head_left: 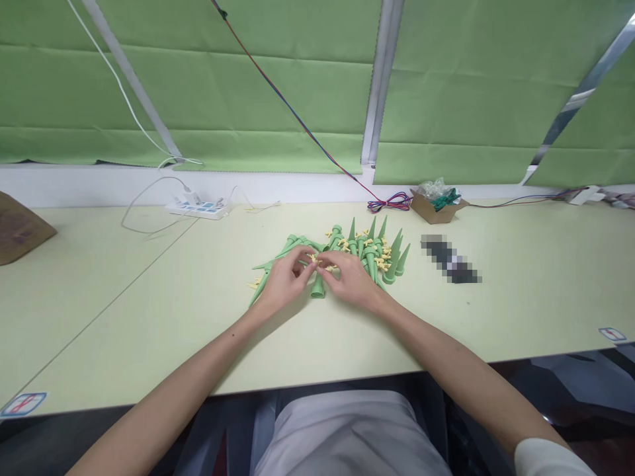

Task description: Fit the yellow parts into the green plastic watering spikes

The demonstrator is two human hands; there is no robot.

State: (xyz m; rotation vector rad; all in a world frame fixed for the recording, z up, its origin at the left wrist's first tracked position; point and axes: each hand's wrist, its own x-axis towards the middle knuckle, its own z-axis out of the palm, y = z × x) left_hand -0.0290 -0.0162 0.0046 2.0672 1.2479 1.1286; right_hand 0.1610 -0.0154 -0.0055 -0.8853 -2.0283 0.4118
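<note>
My left hand (290, 276) and my right hand (350, 277) meet over the table, fingertips pinched together on a small yellow plastic piece (314, 259). Its exact shape is too small to make out. Just below the fingers, a green plastic cone (317, 288) rests on the table with its wide end toward me. Beyond and beside my hands lies a pile of green spikes (370, 254), with several small yellow pieces (383, 263) mixed among them. More green spikes (292, 243) lie to the left, partly hidden behind my left hand.
A pixelated dark object (450, 259) lies right of the pile. Behind it stands a small cardboard box (430, 210) holding plastic bags and green material. A coiled red-blue wire (389, 202) and a white power strip (198, 209) lie along the back. A brown object (22, 230) sits far left.
</note>
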